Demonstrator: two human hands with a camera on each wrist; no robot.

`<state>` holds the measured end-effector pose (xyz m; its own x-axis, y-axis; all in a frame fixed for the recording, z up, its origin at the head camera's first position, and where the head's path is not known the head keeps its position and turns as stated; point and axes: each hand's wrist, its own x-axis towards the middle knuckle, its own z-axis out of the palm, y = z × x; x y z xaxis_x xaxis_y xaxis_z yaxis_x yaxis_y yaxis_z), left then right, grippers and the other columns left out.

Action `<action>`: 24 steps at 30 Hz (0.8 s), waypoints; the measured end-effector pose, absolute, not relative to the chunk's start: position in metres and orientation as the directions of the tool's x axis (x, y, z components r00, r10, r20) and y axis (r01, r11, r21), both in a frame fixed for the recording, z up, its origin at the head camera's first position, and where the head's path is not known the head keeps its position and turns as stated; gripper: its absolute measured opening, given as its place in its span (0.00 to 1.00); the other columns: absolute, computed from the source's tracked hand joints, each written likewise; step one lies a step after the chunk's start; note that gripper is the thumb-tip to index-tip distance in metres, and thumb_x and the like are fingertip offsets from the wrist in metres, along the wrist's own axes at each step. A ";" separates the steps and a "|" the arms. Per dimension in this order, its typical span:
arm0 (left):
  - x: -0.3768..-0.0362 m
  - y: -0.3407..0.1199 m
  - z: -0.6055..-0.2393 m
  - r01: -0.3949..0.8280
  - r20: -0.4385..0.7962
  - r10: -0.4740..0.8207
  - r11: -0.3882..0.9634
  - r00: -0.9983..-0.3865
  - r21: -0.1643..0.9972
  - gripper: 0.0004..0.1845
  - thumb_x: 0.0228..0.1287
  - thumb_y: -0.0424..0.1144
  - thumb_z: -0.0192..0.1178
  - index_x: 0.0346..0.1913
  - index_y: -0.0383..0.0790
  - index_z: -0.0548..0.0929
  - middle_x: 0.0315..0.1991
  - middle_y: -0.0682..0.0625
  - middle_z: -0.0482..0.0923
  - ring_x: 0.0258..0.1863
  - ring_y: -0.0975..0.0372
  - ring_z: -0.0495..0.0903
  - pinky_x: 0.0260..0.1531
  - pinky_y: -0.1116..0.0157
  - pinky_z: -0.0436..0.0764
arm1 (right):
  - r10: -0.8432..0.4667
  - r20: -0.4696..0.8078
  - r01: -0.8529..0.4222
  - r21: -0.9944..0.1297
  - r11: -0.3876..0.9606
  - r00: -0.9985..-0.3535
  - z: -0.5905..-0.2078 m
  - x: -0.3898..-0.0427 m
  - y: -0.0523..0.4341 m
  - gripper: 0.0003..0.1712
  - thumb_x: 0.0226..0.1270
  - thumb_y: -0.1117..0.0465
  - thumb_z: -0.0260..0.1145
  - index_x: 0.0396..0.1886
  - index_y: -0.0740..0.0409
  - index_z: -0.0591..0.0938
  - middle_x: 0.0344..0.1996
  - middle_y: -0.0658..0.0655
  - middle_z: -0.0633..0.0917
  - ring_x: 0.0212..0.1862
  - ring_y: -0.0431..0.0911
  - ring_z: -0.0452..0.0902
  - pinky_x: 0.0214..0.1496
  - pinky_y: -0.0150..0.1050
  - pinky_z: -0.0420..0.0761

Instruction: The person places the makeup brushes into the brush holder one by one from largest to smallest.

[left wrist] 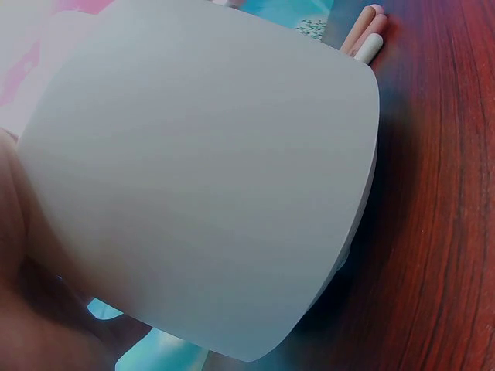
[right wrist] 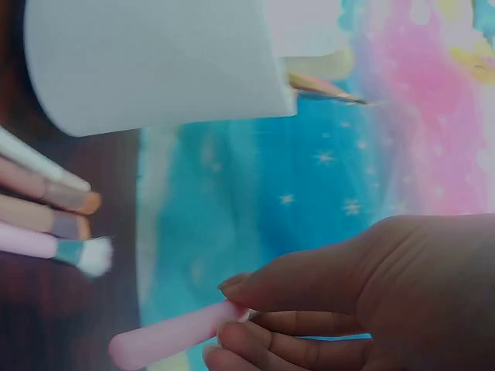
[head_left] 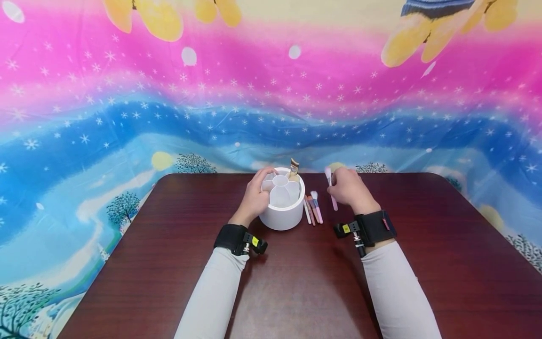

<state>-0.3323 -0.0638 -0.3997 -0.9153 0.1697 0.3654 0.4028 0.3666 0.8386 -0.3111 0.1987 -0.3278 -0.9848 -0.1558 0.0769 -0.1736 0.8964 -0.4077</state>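
1. White holder [head_left: 282, 212] sits mid-frame on the brown surface [head_left: 169, 263], gripped by the left hand [head_left: 254, 197].
2. Right hand [head_left: 349, 188] pinches a pink brush [head_left: 331, 188].
3. Spare brushes [head_left: 312, 209] lie between them.

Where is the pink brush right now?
In the head view the pink brush is pinched in the right hand, lifted above the table, right of the white holder and the loose brushes.

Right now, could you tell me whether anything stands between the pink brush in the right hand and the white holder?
Nothing visible does. The right hand pinches the pink brush above the table, beside the holder; the spare brushes lie flat below that path.
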 end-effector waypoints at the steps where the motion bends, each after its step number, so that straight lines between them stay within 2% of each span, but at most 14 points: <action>1: -0.332 -0.064 -0.400 0.403 0.365 0.170 0.367 -0.915 0.838 0.36 0.49 0.15 0.41 0.60 0.44 0.77 0.71 0.51 0.68 0.75 0.57 0.61 0.73 0.46 0.60 | -0.154 0.079 -0.172 -0.412 0.895 -0.985 -0.325 -0.310 0.199 0.18 0.66 0.66 0.64 0.16 0.55 0.72 0.16 0.49 0.67 0.23 0.46 0.65 0.33 0.44 0.69; 5: -0.333 -0.064 -0.400 0.406 0.369 0.170 0.367 -0.914 0.837 0.36 0.48 0.15 0.41 0.60 0.44 0.77 0.71 0.51 0.69 0.75 0.57 0.62 0.73 0.47 0.60 | -0.164 0.086 -0.185 -0.442 0.878 -0.983 -0.316 -0.306 0.197 0.08 0.67 0.66 0.65 0.28 0.63 0.81 0.27 0.57 0.80 0.32 0.52 0.74 0.41 0.48 0.75; 8: -0.333 -0.064 -0.400 0.410 0.374 0.167 0.364 -0.912 0.837 0.36 0.48 0.15 0.41 0.59 0.44 0.78 0.71 0.50 0.69 0.75 0.58 0.62 0.73 0.47 0.60 | -0.183 0.097 -0.207 -0.467 0.859 -0.978 -0.312 -0.303 0.196 0.06 0.67 0.66 0.66 0.34 0.65 0.84 0.34 0.61 0.86 0.37 0.53 0.80 0.45 0.50 0.78; 13: -0.333 -0.064 -0.400 0.413 0.376 0.169 0.353 -0.911 0.840 0.36 0.47 0.15 0.41 0.59 0.43 0.78 0.70 0.50 0.69 0.74 0.57 0.62 0.72 0.47 0.61 | -0.208 0.119 -0.239 -0.510 0.826 -0.971 -0.305 -0.298 0.190 0.06 0.68 0.66 0.66 0.35 0.65 0.85 0.30 0.58 0.88 0.32 0.48 0.85 0.45 0.49 0.82; 24: -0.333 -0.064 -0.399 0.414 0.377 0.171 0.361 -0.910 0.836 0.36 0.47 0.16 0.41 0.59 0.43 0.78 0.71 0.50 0.69 0.75 0.57 0.62 0.72 0.47 0.61 | -0.258 0.195 -0.323 -0.547 0.772 -0.946 -0.295 -0.289 0.180 0.06 0.68 0.65 0.67 0.38 0.66 0.86 0.31 0.60 0.89 0.31 0.51 0.87 0.46 0.49 0.81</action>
<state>-0.3326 -0.0639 -0.3993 -0.9102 0.1708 0.3774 0.4142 0.3610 0.8355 -0.2894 0.1804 -0.2951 -0.9463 -0.2583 0.1945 -0.3233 0.7725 -0.5466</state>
